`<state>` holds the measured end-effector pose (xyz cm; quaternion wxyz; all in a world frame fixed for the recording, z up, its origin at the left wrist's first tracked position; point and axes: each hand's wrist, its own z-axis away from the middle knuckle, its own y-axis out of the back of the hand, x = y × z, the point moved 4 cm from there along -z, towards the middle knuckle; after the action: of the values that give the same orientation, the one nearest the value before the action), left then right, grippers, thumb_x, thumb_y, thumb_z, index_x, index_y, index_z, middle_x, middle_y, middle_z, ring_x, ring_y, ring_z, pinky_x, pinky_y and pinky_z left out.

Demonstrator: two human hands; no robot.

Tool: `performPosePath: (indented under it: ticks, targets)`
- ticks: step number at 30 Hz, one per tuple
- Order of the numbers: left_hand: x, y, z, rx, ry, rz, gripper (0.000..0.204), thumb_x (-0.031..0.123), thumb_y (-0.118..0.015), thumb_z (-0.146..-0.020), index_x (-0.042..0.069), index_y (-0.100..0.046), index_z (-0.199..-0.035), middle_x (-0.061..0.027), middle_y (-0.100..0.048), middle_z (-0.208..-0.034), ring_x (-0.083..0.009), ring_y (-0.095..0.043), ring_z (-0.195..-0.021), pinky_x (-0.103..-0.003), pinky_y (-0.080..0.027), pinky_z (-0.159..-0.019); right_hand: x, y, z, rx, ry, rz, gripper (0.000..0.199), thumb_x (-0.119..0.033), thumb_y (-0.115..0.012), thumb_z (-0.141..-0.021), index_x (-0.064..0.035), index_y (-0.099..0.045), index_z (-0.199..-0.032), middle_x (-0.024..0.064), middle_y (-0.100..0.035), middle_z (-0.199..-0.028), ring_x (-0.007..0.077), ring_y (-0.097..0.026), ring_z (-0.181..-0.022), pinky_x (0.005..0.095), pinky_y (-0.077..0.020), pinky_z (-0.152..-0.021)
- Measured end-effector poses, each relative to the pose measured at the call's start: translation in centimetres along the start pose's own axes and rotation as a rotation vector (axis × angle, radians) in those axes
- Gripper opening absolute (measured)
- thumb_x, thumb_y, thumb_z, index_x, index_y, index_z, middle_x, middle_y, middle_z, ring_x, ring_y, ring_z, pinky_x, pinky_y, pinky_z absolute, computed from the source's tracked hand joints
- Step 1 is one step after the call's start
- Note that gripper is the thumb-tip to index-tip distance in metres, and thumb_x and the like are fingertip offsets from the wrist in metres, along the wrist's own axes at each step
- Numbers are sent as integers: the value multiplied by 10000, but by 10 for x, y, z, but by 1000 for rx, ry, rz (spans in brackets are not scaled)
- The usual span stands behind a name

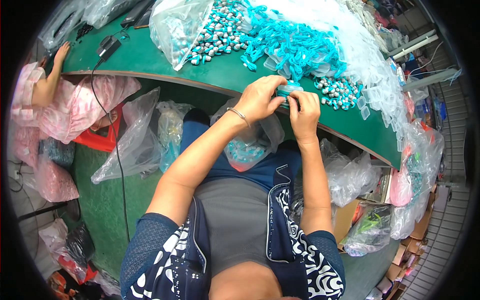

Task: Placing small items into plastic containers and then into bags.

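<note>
At the near edge of the green table (220, 77), my left hand (260, 97) pinches one side of a small clear plastic case (290, 88) with something teal in it. Across from it, my right hand (304, 112) has its thumb and fingertips closed on the case's other side. Just beyond the case lies a tangled heap of teal cords (295, 42). Small grey-and-teal striped pieces (342, 92) are piled to the right of my hands. A clear bag (247, 150) with teal and white pieces hangs or rests below my hands, over my lap.
A large mound of clear plastic cases (372, 70) covers the table's right side. More striped pieces (220, 32) spill beside a plastic bag (180, 30). A black adapter (108, 47) trails its cable down at left. Another person's arm (50, 80) rests at the table's left end.
</note>
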<state>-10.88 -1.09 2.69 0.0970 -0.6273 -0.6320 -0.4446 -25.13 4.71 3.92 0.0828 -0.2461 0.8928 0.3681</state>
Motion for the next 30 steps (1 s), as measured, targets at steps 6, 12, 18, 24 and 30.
performPosePath:
  ticks: [6, 12, 18, 24, 30]
  targets:
    - [-2, -1, 3, 46, -75, -29, 313, 0, -731, -763, 54, -606, -1044, -101, -646, -987, -247, -649, -815, -360, -532, -708, -1, -4, 9, 55, 24, 5, 146, 9, -714, -767, -25, -676, -904, 111, -653, -887, 321, -591, -852, 414, -479, -764]
    - [0, -5, 4, 99, -45, -28, 250, -30, -715, -754, 59, -614, -964, -90, -649, -956, -232, -661, -754, -335, -534, -663, 1, -1, 17, 39, 43, -20, 202, 58, -670, -782, -5, -671, -974, 131, -669, -957, 340, -600, -913, 415, -492, -815]
    - [2, -3, 4, 93, -9, -31, 242, -44, -702, -749, 58, -607, -946, -88, -644, -932, -222, -658, -696, -334, -526, -639, 6, 3, 21, 36, -8, -108, 253, 101, -649, -783, -4, -682, -1011, 135, -656, -980, 319, -618, -925, 400, -508, -809]
    - [1, -3, 3, 106, -51, -83, 242, -41, -704, -747, 57, -612, -948, -88, -646, -929, -215, -658, -706, -331, -526, -636, 8, 8, 20, 32, -115, -161, 204, 91, -669, -805, -6, -689, -984, 126, -646, -953, 261, -648, -840, 353, -525, -703]
    - [-2, -3, 3, 71, -42, -6, 264, -47, -710, -741, 53, -618, -967, -87, -652, -948, -224, -659, -717, -322, -539, -657, 9, 8, 17, 70, -203, -180, 149, 92, -666, -790, -4, -655, -904, 119, -660, -895, 275, -647, -861, 362, -520, -732]
